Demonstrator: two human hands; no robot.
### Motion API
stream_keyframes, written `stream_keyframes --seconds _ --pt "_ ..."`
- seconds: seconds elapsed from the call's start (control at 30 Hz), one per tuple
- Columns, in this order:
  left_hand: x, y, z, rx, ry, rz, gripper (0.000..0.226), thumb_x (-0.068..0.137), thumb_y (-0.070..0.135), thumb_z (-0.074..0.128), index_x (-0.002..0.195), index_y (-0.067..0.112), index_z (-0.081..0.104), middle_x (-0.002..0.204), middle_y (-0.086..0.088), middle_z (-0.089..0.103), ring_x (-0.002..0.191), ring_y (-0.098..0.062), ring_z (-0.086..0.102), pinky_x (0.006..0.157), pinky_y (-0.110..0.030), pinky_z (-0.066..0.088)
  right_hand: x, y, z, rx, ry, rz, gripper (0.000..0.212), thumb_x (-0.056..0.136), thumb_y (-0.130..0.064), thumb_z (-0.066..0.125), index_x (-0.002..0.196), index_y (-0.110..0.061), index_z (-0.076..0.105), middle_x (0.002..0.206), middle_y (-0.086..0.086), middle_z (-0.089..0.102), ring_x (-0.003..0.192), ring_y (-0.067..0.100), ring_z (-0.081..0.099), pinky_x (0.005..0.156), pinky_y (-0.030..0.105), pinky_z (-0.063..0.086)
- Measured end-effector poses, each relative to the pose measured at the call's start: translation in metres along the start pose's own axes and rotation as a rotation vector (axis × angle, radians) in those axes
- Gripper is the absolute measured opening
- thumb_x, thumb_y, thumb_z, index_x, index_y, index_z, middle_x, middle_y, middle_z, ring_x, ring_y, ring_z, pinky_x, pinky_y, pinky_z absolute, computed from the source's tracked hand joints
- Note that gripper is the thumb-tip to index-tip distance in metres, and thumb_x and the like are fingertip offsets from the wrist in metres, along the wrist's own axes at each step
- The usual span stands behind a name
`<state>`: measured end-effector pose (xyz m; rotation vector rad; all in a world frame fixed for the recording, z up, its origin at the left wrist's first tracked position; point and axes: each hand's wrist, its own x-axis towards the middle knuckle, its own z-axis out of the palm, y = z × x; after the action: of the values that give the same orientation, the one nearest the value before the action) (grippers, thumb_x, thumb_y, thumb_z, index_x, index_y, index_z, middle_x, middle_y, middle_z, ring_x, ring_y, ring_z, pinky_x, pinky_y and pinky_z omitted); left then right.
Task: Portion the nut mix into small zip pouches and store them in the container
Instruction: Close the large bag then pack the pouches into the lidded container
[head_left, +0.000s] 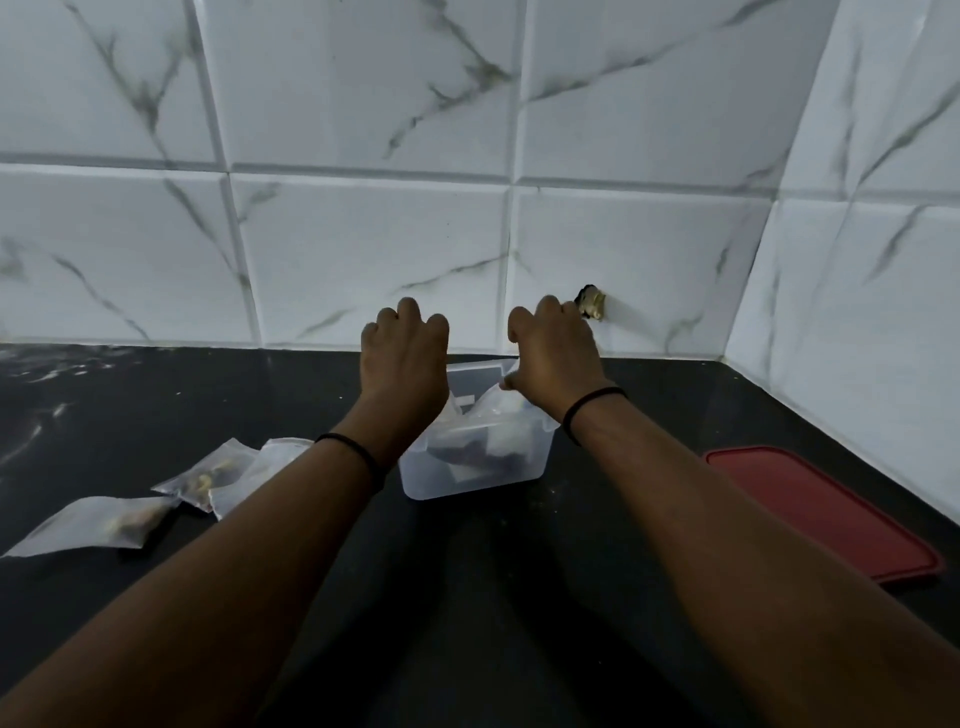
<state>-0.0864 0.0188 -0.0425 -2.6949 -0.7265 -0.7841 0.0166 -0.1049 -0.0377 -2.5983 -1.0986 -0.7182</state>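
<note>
A clear plastic container (467, 480) stands on the dark counter near the wall, with several filled zip pouches inside it. My right hand (558, 353) is over its right side, and its thumb and curled fingers pinch the top of a translucent zip pouch (496, 402) that sticks up out of the container. Over the left far side is my left hand (405, 353), knuckles up and fingers curled down. What those fingers touch is hidden. Three more filled pouches lie left of the container: the first pouch (208, 475), the second pouch (283, 454) and the third pouch (93, 525).
A red lid (826, 514) lies flat on the counter to the right of the container. White marble-look tiles form the back wall and the right-hand corner wall. A small chipped hole (592, 302) shows in the back wall just past my right hand.
</note>
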Motion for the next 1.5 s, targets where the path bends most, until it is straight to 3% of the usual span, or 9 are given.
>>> stream_keyframes --seconds 0.1,0.23,0.43,0.63,0.73,0.87,1.1,1.27,1.5 --pt "0.003 0.009 -0.003 -0.05 -0.123 0.004 0.024 0.086 0.002 0.058 0.07 0.01 0.042 0.077 -0.006 0.047 0.073 -0.025 0.045 0.065 -0.033 0.039 0.007 -0.012 -0.005 0.105 -0.106 0.075 0.028 0.09 -0.018 0.066 0.07 -0.01 0.048 0.075 0.005 0.053 0.079 0.026 0.059 0.056 0.026 0.035" --pt "0.008 0.018 0.003 -0.033 -0.31 0.018 0.028 0.091 0.006 0.048 0.066 0.013 0.037 0.069 -0.004 0.043 0.078 -0.025 0.05 0.069 -0.032 0.046 0.011 -0.025 -0.004 0.109 -0.321 0.155 0.031 0.091 -0.003 0.051 0.064 -0.012 0.041 0.067 0.002 0.043 0.066 0.019 0.048 0.068 0.028 0.04" --pt "0.021 0.014 0.023 -0.17 -0.727 -0.011 0.026 0.098 0.02 0.043 0.113 0.012 0.063 0.112 -0.004 0.059 0.114 -0.028 0.057 0.105 -0.039 0.043 0.011 -0.03 -0.003 0.134 -0.643 0.116 0.035 0.1 -0.006 0.038 0.129 -0.002 0.057 0.13 0.015 0.059 0.093 0.022 0.049 0.076 0.03 0.04" --pt "0.023 0.012 0.024 -0.203 -0.773 -0.018 0.031 0.1 0.016 0.047 0.124 0.006 0.063 0.127 -0.014 0.062 0.119 -0.03 0.056 0.089 -0.03 0.046 0.015 -0.03 0.002 0.083 -0.73 0.101 0.035 0.1 -0.014 0.044 0.129 -0.005 0.06 0.126 0.011 0.061 0.099 0.027 0.058 0.075 0.03 0.044" --pt "0.021 0.02 0.024 -0.115 -0.719 -0.103 0.015 0.096 0.023 0.047 0.103 0.018 0.059 0.097 0.001 0.06 0.102 -0.023 0.06 0.09 -0.032 0.047 0.008 -0.032 0.013 0.125 -0.595 0.155 0.026 0.099 -0.015 0.047 0.118 -0.005 0.062 0.125 0.013 0.062 0.111 0.027 0.061 0.083 0.029 0.048" --pt "0.009 0.022 0.016 -0.218 -0.211 -0.104 0.026 0.091 0.012 0.054 0.067 0.013 0.042 0.08 -0.007 0.057 0.077 -0.028 0.059 0.063 -0.031 0.045 -0.009 -0.019 0.019 0.337 -0.153 0.186 0.029 0.09 -0.018 0.059 0.064 -0.011 0.048 0.069 0.004 0.057 0.065 0.023 0.053 0.047 0.025 0.031" --pt "-0.051 -0.001 0.007 -0.382 0.365 -0.093 0.035 0.091 0.043 0.059 0.077 0.013 0.068 0.083 -0.009 0.064 0.085 -0.033 0.059 0.069 -0.037 0.044 -0.051 0.004 0.018 0.557 0.249 0.029 0.029 0.096 -0.024 0.057 0.071 -0.009 0.058 0.066 0.0 0.06 0.064 0.02 0.056 0.061 0.035 0.048" --pt "-0.084 -0.007 0.046 -0.596 0.083 -0.102 0.058 0.087 0.059 0.063 0.124 0.015 0.058 0.145 -0.015 0.041 0.134 -0.033 0.04 0.107 -0.045 0.038 -0.096 0.025 0.041 0.581 0.274 0.048 0.019 0.094 -0.031 0.064 0.107 -0.02 0.071 0.111 0.0 0.069 0.107 0.016 0.061 0.093 0.031 0.048" --pt "-0.072 -0.012 0.068 -0.803 0.122 -0.035 0.05 0.085 0.042 0.073 0.122 0.014 0.057 0.147 -0.009 0.039 0.134 -0.024 0.042 0.103 -0.035 0.04 -0.111 0.027 0.049 0.593 0.179 0.102 0.04 0.092 -0.027 0.064 0.131 -0.028 0.058 0.108 -0.001 0.065 0.094 0.016 0.061 0.089 0.031 0.051"
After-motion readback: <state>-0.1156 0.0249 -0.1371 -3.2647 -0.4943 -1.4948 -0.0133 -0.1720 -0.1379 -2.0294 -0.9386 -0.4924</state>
